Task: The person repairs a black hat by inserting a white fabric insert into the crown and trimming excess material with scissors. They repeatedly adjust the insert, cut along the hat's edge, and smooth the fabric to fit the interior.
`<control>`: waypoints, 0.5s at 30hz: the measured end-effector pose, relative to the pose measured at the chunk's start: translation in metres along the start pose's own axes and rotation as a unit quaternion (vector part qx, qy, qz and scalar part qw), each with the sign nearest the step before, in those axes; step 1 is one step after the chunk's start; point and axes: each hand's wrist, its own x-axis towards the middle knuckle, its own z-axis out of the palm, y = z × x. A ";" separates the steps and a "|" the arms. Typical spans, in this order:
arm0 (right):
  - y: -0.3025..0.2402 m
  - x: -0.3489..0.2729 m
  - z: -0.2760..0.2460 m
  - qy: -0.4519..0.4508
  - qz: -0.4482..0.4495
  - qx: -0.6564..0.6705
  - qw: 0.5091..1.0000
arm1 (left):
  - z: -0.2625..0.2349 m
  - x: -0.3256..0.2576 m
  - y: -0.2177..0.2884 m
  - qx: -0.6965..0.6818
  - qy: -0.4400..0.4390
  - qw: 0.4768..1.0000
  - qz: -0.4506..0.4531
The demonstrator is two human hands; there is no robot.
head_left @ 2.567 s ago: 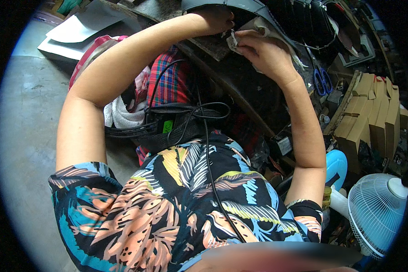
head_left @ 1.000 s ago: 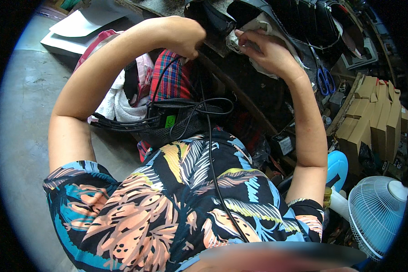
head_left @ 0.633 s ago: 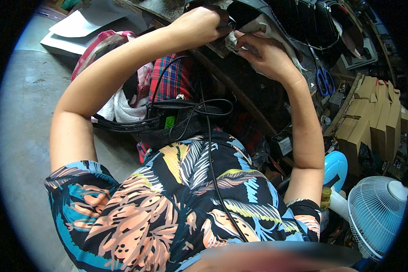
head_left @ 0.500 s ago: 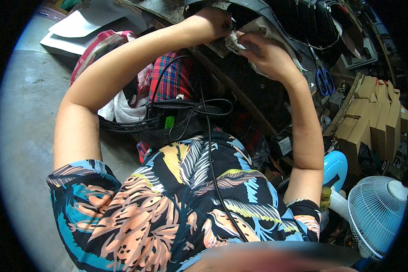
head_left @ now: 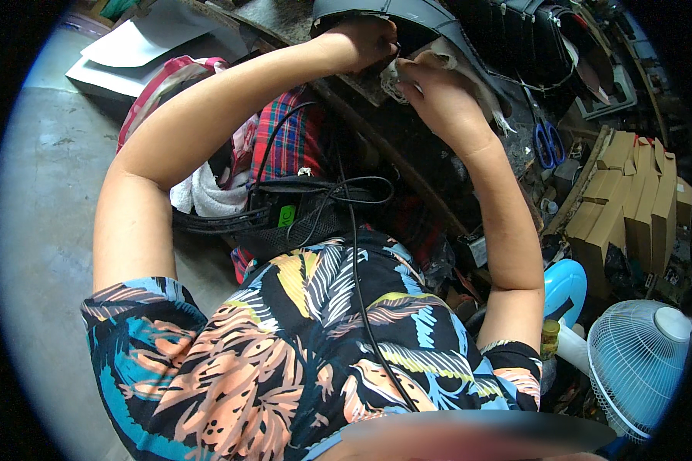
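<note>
Passage open above grey floor [head_left: 46, 230], frame left. Upper centre: narrow gap between left hand [head_left: 365, 42] and right hand [head_left: 440, 91], curved grey panel [head_left: 430, 15] above. Obstructions right: scissors [head_left: 548, 144], cardboard boxes [head_left: 624, 203], fan [head_left: 640, 361].

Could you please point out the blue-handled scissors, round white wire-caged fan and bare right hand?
Blue-handled scissors [head_left: 548, 144], head view: handles.
Round white wire-caged fan [head_left: 640, 367], head view: cage.
Bare right hand [head_left: 444, 91], head view: its middle.
</note>
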 end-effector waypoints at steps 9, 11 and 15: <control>-0.002 0.004 -0.004 -0.043 0.023 -0.007 0.999 | 0.006 0.013 -0.008 0.089 -0.005 0.996 -0.005; -0.005 0.006 -0.004 -0.019 0.010 -0.038 0.999 | 0.003 0.006 0.000 0.088 0.005 0.996 -0.002; -0.007 0.005 -0.004 -0.049 0.023 -0.040 0.998 | -0.003 -0.009 0.008 0.132 0.038 0.985 0.101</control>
